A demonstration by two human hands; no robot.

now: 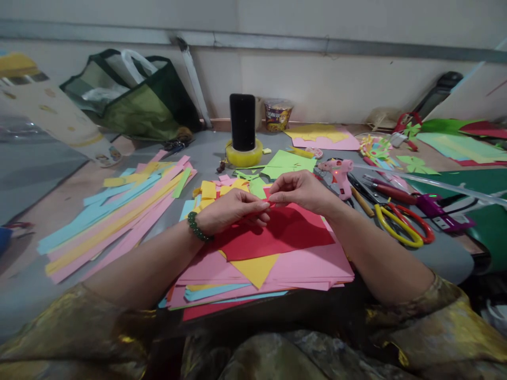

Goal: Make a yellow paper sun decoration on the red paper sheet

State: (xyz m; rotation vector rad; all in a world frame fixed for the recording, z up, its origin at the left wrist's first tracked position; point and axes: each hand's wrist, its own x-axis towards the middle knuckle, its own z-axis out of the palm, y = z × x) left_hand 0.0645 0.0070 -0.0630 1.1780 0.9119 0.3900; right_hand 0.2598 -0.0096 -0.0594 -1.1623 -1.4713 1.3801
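Observation:
Above a stack of coloured paper, my left hand (241,211) and my right hand (299,189) meet with fingertips pinched together. A small red piece of paper (271,203) shows between them; its shape is mostly hidden by the fingers. Beneath the hands lies a red sheet of paper (293,237), on top of pink sheets (309,266) and a yellow piece with a pointed corner (255,269). Small yellow paper pieces (208,191) sit just beyond my left hand. A green sheet (289,164) lies beyond my right hand.
Long paper strips (127,216) spread at the left. To the right are a pink glue gun (340,174), scissors with yellow and red handles (400,224) and a purple power strip (443,211). A phone (243,124) stands against a tape roll (253,154). A green bag (146,100) stands behind.

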